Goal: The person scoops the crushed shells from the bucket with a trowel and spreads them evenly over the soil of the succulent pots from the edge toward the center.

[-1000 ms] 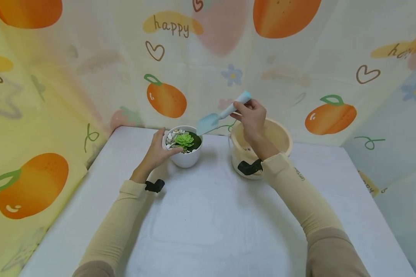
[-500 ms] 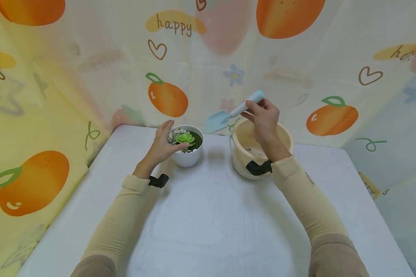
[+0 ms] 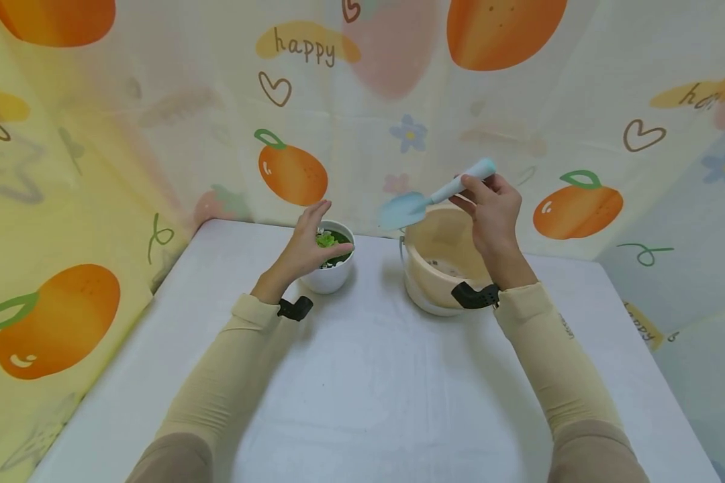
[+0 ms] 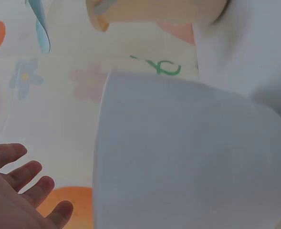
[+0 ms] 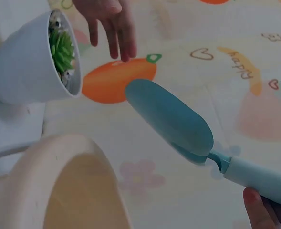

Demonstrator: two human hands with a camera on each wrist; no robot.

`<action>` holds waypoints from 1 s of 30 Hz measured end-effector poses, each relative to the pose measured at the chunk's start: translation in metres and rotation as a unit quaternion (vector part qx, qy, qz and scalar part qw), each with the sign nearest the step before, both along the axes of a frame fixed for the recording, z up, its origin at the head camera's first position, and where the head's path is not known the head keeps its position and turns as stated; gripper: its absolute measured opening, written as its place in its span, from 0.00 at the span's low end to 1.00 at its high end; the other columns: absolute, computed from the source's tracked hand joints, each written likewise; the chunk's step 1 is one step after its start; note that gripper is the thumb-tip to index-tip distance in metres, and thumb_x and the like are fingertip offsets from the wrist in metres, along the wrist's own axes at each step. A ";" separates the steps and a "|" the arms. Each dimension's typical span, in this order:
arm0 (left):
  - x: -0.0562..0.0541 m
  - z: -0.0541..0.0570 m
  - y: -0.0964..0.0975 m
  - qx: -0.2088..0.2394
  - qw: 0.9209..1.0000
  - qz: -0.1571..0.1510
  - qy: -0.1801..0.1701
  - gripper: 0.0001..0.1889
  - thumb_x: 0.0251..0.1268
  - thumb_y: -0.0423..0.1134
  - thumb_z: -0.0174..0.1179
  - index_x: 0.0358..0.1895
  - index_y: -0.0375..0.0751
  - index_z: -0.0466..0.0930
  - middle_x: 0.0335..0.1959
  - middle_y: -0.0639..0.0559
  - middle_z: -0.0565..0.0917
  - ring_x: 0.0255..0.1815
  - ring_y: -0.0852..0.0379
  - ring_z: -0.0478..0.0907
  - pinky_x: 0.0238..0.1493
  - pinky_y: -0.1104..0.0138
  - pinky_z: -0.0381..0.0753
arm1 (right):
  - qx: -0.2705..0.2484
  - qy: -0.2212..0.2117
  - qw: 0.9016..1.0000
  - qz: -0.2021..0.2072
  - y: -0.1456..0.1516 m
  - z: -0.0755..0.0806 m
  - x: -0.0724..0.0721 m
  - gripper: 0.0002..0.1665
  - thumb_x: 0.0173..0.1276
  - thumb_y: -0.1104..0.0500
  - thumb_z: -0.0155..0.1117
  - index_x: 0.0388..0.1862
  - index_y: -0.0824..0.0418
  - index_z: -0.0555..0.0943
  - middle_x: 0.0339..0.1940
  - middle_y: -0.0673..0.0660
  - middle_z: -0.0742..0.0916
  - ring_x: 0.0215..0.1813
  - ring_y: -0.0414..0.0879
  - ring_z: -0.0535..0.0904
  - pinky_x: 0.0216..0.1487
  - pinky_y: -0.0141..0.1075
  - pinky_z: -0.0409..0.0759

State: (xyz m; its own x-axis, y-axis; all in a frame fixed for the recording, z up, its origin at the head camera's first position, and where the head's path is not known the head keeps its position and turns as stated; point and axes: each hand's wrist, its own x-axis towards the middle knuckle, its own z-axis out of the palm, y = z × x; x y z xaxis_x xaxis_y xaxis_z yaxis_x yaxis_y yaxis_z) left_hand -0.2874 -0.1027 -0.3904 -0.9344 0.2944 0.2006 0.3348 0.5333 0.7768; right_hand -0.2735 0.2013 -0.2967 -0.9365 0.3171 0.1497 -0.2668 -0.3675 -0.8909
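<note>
My right hand [image 3: 493,213] pinches the pale handle of a light blue garden trowel [image 3: 403,210], held up above the back of a beige bucket [image 3: 435,285]. In the right wrist view the trowel's blade [image 5: 171,121] points toward the plant pot. My left hand [image 3: 307,247] hovers over the left side of a white pot [image 3: 329,278], fingers spread and apart from its wall in the left wrist view. Inside the pot sit a green succulent [image 5: 61,50], dark green filling and pale pebbles [image 5: 66,76]. The left hand hides part of the pot from the head camera.
Both pot and bucket stand toward the back of a white-covered table [image 3: 338,402]. A patterned cloth [image 3: 362,134] with oranges hangs close behind them. The bucket has a thin handle [image 3: 402,251] on its left side.
My right hand has carried the trowel rightward, away from the pot to above the bucket. My left hand has come off the pot's rim and shifted right and up over it.
</note>
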 end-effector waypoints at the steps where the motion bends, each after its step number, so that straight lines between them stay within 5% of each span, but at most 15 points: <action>1: 0.001 0.000 0.003 0.001 1.000 -0.003 0.002 0.54 0.51 0.62 0.69 0.79 0.50 0.48 0.80 0.48 0.46 0.79 0.43 0.48 0.73 0.40 0.56 | 0.005 0.001 1.000 -0.001 0.002 0.000 0.001 0.08 0.61 0.68 0.68 0.39 0.68 0.81 0.33 0.57 0.87 0.36 0.48 0.88 0.40 0.39 0.87; 17: 0.005 -0.001 0.053 0.020 0.999 -0.032 0.010 0.51 0.54 0.56 0.68 0.78 0.46 0.49 0.79 0.47 0.49 0.79 0.44 0.48 0.74 0.42 0.56 | 0.016 0.011 0.999 -0.029 0.039 0.010 0.010 0.08 0.59 0.68 0.70 0.38 0.68 0.83 0.32 0.57 0.88 0.37 0.49 0.88 0.38 0.38 0.87; 30: 0.006 -0.008 0.079 0.023 0.998 -0.054 0.021 0.49 0.56 0.53 0.68 0.77 0.44 0.52 0.78 0.45 0.53 0.79 0.45 0.50 0.75 0.45 0.57 | 0.111 -0.014 0.993 -0.041 0.057 0.012 0.010 0.07 0.58 0.67 0.71 0.37 0.64 0.85 0.30 0.52 0.88 0.36 0.43 0.87 0.35 0.34 0.86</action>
